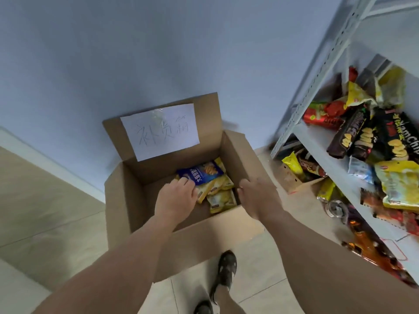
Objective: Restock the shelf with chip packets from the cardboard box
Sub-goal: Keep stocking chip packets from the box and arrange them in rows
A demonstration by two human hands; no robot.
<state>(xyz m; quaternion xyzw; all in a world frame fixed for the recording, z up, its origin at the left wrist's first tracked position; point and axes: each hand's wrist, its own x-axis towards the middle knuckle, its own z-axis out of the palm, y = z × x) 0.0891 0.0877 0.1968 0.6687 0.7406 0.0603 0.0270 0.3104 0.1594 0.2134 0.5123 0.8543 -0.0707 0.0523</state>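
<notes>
Matt brown cardboard box [127, 200]; glossy plastic chip packets [201, 174]; white painted metal shelf [317, 141].

Stockroom/shop backroom: metal rack [317, 91] w/ snack packets [367, 137], restock box [127, 200].

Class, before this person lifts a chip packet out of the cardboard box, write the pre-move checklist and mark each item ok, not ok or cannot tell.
1. Box open: ok. The cardboard box has its flaps up.
2. Packets left in the box: ok. A blue packet lies on yellow packets.
3. Left hand on a packet: ok, it is at the blue packet's edge; firm grip: cannot tell.
4. Right hand steadying the box: ok, it is at the box's right wall.
5. Room on the shelf: cannot tell; it looks crowded with packets.
</notes>
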